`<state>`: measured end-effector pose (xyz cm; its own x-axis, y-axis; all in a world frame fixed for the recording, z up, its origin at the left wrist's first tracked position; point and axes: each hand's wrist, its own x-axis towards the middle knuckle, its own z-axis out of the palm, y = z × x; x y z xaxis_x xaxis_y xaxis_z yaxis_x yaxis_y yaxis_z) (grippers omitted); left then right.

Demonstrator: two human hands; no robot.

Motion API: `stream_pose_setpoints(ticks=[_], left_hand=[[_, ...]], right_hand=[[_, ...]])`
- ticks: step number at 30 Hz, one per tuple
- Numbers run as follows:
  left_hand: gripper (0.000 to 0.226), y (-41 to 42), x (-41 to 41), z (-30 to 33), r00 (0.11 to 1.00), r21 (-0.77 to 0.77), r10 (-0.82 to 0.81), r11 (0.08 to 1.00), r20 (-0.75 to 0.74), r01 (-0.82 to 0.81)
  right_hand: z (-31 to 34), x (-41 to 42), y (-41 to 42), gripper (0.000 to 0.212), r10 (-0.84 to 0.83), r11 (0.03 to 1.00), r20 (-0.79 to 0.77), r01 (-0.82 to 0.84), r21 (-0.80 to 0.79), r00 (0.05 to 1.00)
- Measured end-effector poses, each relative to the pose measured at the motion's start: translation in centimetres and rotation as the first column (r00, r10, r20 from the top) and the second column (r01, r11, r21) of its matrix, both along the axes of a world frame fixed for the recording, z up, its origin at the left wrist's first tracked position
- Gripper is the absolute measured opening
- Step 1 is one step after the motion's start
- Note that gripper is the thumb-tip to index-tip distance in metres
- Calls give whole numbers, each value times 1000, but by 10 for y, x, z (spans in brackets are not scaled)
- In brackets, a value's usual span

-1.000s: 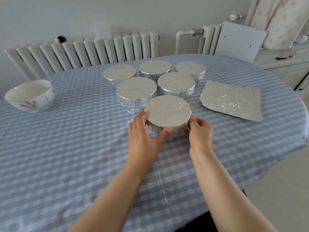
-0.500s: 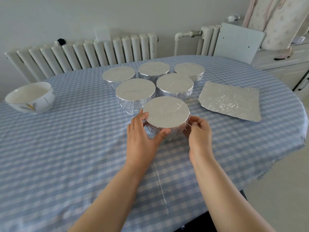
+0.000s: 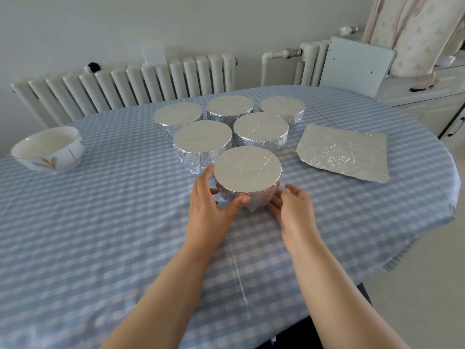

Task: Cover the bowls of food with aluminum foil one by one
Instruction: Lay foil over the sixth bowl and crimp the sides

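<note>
The nearest foil-covered bowl [image 3: 247, 170] stands at the middle of the table, its foil pressed down around the sides. My left hand [image 3: 208, 210] grips its left side, thumb across the front and fingers round the back. My right hand [image 3: 294, 210] lies low at the bowl's right, fingers fairly straight against the foil near the base, thumb lifted clear. Behind it stand several more foil-covered bowls, among them a front pair [image 3: 202, 141] [image 3: 260, 128]. An uncovered white bowl [image 3: 47, 149] with a flower pattern sits at the far left. A loose foil sheet [image 3: 343, 152] lies flat at the right.
The oval table [image 3: 100, 222] wears a blue checked cloth; its edge curves close on the right. A white radiator [image 3: 125, 84] runs along the wall behind. A white cabinet [image 3: 427, 96] with a leaning board stands at the back right.
My right hand has dropped from the bowl's upper side to its base and its fingers have straightened. My left hand keeps its grip on the same bowl.
</note>
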<state>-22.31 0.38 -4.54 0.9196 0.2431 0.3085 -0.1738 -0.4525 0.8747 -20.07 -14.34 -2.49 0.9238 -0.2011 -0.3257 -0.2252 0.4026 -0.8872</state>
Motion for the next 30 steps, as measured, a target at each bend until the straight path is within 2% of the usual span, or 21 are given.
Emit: stream_pose_setpoints(ticks=[4, 6, 9, 11, 14, 16, 22, 26, 30], left_hand=[[104, 0, -1, 4, 988, -148, 1, 989, -155, -24], [106, 2, 1, 7, 972, -320, -32, 946, -233, -46], [95, 8, 5, 18, 926, -672, -208, 738, -314, -62], [86, 8, 5, 26, 889, -761, -294, 643, -352, -89], [22, 7, 5, 32, 867, -776, -315, 618, -387, -122], [6, 7, 3, 35, 863, -794, -321, 592, -391, -139], [10, 14, -10, 38, 879, -848, -337, 513, -337, -128], [24, 33, -21, 49, 912, -865, -319, 498, -258, -70], [7, 65, -32, 64, 947, -899, -237, 425, -218, -101]], right_hand=[[13, -1, -17, 31, 133, 991, -40, -132, 26, 990], [16, 2, -25, 49, 183, 982, -65, -179, 62, 981], [20, 6, -31, 68, 231, 972, -93, -224, 76, 968], [21, 9, -33, 72, 244, 968, -101, -236, 88, 964], [16, 10, -29, 74, 222, 973, -92, -214, 86, 971], [11, 9, -25, 70, 180, 983, -77, -176, 56, 981], [10, 1, -14, 61, 91, 996, -26, -90, 18, 996], [18, -7, 2, 56, 113, 994, 33, -113, 11, 993], [31, -8, 31, 58, 212, 971, 84, -220, 95, 974]])
